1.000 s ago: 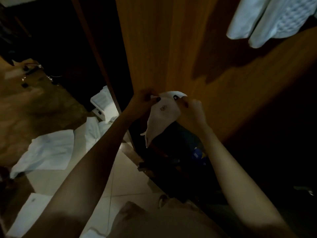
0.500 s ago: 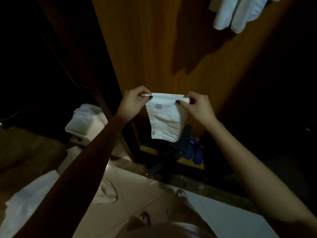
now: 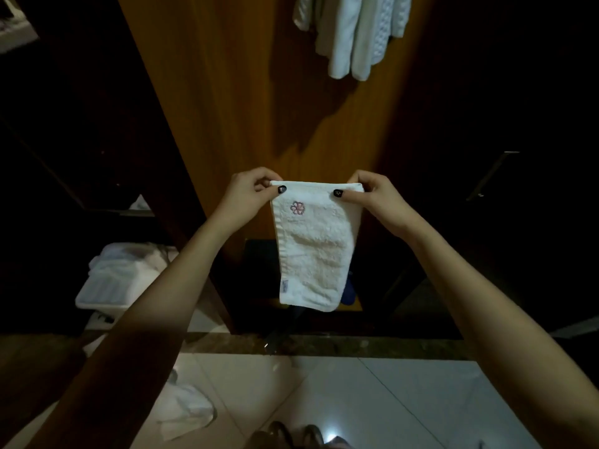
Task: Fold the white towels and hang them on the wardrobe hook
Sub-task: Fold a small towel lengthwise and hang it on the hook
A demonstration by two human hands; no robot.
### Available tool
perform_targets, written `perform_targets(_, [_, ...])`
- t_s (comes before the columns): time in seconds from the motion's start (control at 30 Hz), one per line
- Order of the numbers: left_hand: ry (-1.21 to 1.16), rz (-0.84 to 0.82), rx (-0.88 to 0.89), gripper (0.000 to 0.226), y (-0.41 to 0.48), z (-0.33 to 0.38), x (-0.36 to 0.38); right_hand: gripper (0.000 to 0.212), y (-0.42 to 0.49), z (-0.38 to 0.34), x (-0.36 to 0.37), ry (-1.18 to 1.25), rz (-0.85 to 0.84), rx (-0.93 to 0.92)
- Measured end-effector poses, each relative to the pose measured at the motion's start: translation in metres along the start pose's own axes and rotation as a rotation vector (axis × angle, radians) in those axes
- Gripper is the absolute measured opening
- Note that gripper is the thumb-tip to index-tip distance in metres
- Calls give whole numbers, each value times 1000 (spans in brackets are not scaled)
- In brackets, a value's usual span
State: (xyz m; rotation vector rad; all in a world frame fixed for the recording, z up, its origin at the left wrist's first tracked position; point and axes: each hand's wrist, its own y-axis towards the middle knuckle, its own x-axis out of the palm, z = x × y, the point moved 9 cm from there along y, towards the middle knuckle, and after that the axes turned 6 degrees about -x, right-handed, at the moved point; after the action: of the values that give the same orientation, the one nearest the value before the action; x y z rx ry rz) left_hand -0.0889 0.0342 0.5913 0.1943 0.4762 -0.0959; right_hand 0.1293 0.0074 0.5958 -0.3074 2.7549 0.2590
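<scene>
A small folded white towel (image 3: 314, 251) with a pink embroidered flower hangs straight down in front of the wooden wardrobe panel (image 3: 246, 102). My left hand (image 3: 249, 196) pinches its top left corner and my right hand (image 3: 372, 196) pinches its top right corner, so the top edge is stretched level between them. Several white towels (image 3: 353, 37) hang high on the panel at the upper right; the hook itself is hidden by them.
A white bin (image 3: 107, 290) heaped with white towels stands at the lower left beside the wardrobe. A crumpled white cloth (image 3: 184, 409) lies on the tiled floor. Blue slippers (image 3: 348, 290) show behind the held towel. A dark door with a metal handle (image 3: 492, 175) stands at right.
The towel was bunched between my hands a second ago; it now hangs flat and stretched. The view has swung right and up, so the hanging towels sit nearer the middle.
</scene>
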Motion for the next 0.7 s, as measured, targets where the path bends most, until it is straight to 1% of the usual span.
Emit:
perform_targets(0.03, [3,-10,8,14,-1,4,1,24,-5,-5,-3,10,9,-8])
perform_targets(0.1, [34,-6,23,18,-3,14,4,29,-11,-14,-9,-45,42,-31])
perform_targets(0.17, [54,60,26,19,-4,23,7,33,-14,-17,-14,-179,113,-47])
perform_targets(0.23, [71,145,34,17,-8,33,10,33,-18,-15,-23,-304,226,-45])
perform_targets(0.3, [165,180,96,18,-14,49,21,24,-24,-11,-32,-356,329,-22])
perform_targets(0.37, [344,209,199,17,-21,66,34,9,-31,-10,-36,-341,370,-18])
perform_targets(0.4, [401,230,245,16,-24,72,38,14,-33,-13,-35,-324,361,-39])
perform_targets(0.43, [414,249,269,14,-26,77,41,21,-34,-16,-34,-277,337,-67])
perform_targets(0.47, [386,257,270,14,-26,78,42,22,-35,-19,-32,-209,309,-80])
perform_targets(0.57, [155,226,212,17,-23,77,43,11,-36,-26,-26,-5,180,-39])
perform_targets(0.6, [74,213,193,18,-21,76,43,13,-37,-30,-22,34,105,-26])
perform_targets(0.67, [-94,163,155,20,-16,77,44,25,-39,-38,-15,77,-39,-6])
perform_targets(0.7, [-172,130,138,23,-14,77,45,27,-40,-44,-14,61,-66,-10])
